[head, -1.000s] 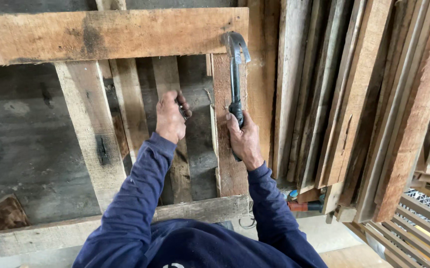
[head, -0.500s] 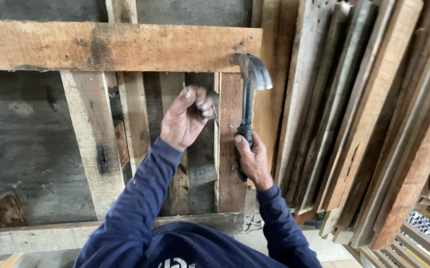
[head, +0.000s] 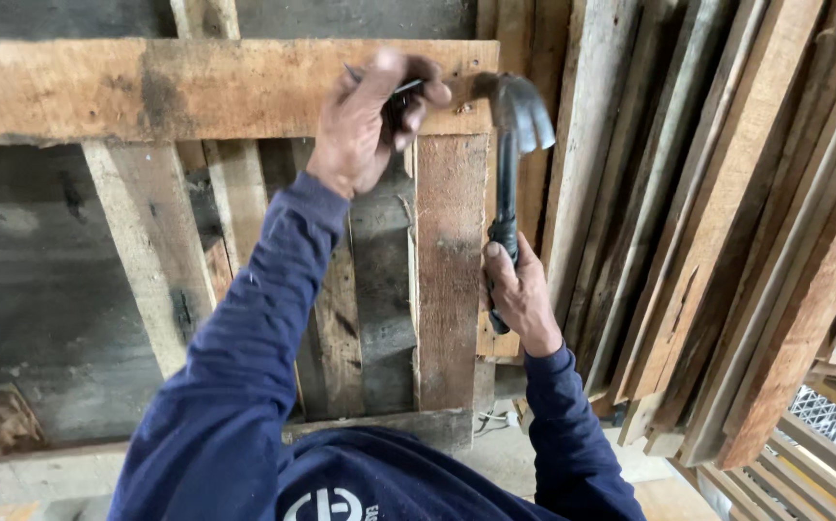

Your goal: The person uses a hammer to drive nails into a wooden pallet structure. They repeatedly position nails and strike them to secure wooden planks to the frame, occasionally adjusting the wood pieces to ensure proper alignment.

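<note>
My right hand (head: 519, 294) grips the dark handle of a claw hammer (head: 512, 145), whose steel head stands upright beside the top right corner of a wooden pallet frame (head: 196, 92). My left hand (head: 374, 121) is raised to the frame's top board and pinches several thin nails (head: 403, 89) against the wood, close to the hammer head. Below that corner runs a reddish vertical slat (head: 449, 270).
Many long planks (head: 707, 222) lean upright at the right, close to the hammer. Behind the frame is a dark grey wall (head: 32, 270). More slats (head: 148, 251) stand at the left. A bottom rail (head: 51, 468) runs across near my chest.
My left hand has risen from the middle of the frame to the top board with the nails. The hammer head has shifted right and slightly lower beside the corner.
</note>
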